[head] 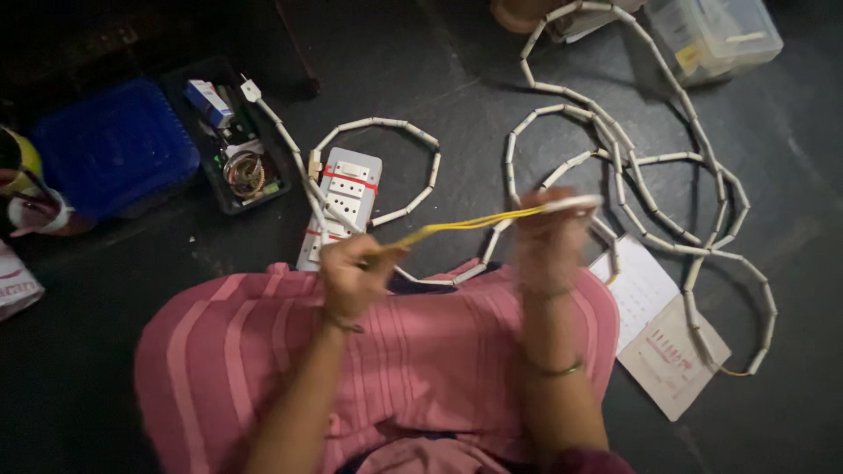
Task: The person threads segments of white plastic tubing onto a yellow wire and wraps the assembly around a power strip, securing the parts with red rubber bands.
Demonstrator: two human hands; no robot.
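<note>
— Pink striped cloth [421, 351] over the lap lies closest, with both forearms rising from it. What are the hands doing?

— Left hand [351, 276] is curled shut, fingers pinched on one end of a yellow wire [465, 224]. Right hand [549, 233] is blurred, but it looks closed around the other end, where the wire enters a white beaded sleeve [575, 204].

— So where does the wire sit?

— Stretched taut between the two hands, running from the left hand toward two o'clock up to the right.

— And around them?

— White extension board [342, 206] lies on the dark floor [465, 79] at twelve o'clock from the left hand, just beyond it. Long loops of white beaded cord [694, 140] sprawl from twelve to three o'clock of the right hand. Open notebook [659, 333] rests at four o'clock of it. Black tray of small parts [233, 149] and a blue box [114, 145] sit at ten o'clock, well apart.
</note>
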